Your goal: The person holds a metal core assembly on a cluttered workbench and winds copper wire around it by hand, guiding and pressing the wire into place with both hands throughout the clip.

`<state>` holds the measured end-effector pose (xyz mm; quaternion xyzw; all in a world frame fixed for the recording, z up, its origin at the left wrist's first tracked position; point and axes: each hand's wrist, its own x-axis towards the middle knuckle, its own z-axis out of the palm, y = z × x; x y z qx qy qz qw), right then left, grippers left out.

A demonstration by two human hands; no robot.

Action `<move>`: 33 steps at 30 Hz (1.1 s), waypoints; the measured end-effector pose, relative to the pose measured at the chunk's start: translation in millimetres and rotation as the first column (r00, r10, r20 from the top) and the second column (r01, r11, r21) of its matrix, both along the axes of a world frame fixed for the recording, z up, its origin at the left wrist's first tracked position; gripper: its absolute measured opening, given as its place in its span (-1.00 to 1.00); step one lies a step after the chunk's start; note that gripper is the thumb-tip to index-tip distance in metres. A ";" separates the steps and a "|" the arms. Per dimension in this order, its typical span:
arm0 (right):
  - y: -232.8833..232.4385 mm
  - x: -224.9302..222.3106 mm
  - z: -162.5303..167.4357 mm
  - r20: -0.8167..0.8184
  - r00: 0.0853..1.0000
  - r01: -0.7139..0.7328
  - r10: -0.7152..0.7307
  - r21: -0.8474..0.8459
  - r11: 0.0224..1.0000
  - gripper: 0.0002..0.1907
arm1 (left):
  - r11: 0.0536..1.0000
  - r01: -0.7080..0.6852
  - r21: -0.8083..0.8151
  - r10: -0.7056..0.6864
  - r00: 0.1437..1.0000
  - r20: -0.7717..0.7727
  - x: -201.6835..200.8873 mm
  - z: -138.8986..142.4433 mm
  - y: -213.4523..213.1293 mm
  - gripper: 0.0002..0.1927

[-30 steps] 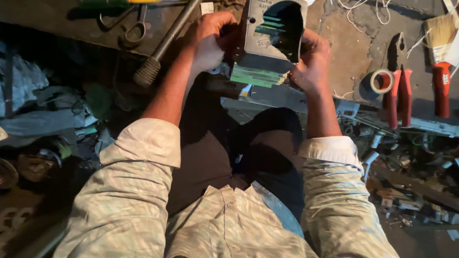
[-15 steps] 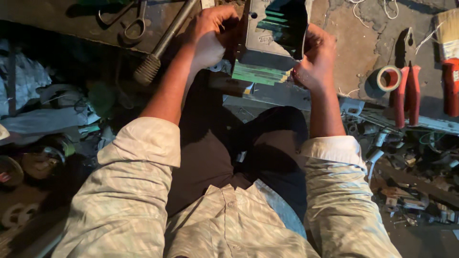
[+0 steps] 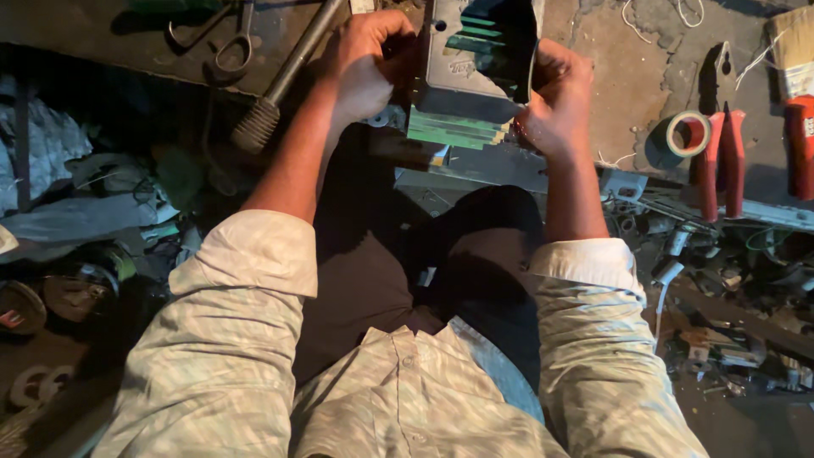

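Both hands have held position on the block since half a second ago. Left hand (image 3: 365,64) grips the grey block (image 3: 471,72) on its left side, right hand (image 3: 555,97) closed on its right, above the lap. Beyond, tape roll (image 3: 685,136) and red pliers (image 3: 721,157) lie on the counter (image 3: 610,51).

Metal housing (image 3: 475,72) held betw. both hands at bench edge, above lap: left hand (image 3: 365,64) on its left side, right hand (image 3: 555,106) on its right. Steel rod (image 3: 284,80) laid diagonally just left of left hand; scissors (image 3: 216,38) further left, on bench. Tape roll (image 3: 682,136) set right of right hand; pliers (image 3: 721,153) just right of roll, touching it. Loose parts heaped below bench, right.
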<state>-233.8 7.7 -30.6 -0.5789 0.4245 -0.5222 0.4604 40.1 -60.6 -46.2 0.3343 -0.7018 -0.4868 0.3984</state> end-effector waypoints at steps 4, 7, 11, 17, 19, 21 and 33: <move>-1.7 0.0 -0.3 0.009 0.999 -0.034 0.034 -0.040 0.999 -0.80 | 1.000 0.019 0.003 -0.019 0.999 -0.035 0.0 -10.6 -3.6 -0.75; -1.9 -2.1 -2.5 0.023 1.000 -0.016 0.016 -0.025 1.000 -0.84 | 0.988 0.057 -0.143 -0.059 0.998 -0.010 0.3 -20.3 -20.7 -0.77; -1.6 -2.1 -5.7 0.048 0.999 0.020 -0.020 0.005 1.000 -0.85 | 0.980 0.118 -0.163 -0.108 0.992 0.068 2.0 -31.4 -38.9 -0.79; -2.8 0.8 -3.6 -0.002 1.000 0.021 -0.021 -0.047 0.999 -0.85 | 0.964 0.266 0.025 -0.259 0.953 -0.155 -2.8 -37.7 -46.6 -0.81; -3.1 1.0 -3.4 0.028 1.000 0.005 -0.004 -0.022 1.000 -0.87 | 0.901 0.416 0.122 -0.374 0.888 -0.267 -2.8 -33.8 -57.6 -0.84; -1.0 -0.1 -3.4 -0.040 0.998 0.048 -0.048 0.001 0.999 -0.85 | 0.818 0.522 0.240 -0.444 0.840 -0.312 -2.5 -27.8 -63.9 -0.81; -3.0 -0.9 -1.9 -0.024 1.000 0.013 -0.015 -0.057 0.998 -0.84 | 0.986 0.157 -0.051 -0.160 0.985 -0.071 -0.5 -39.6 -37.6 -0.89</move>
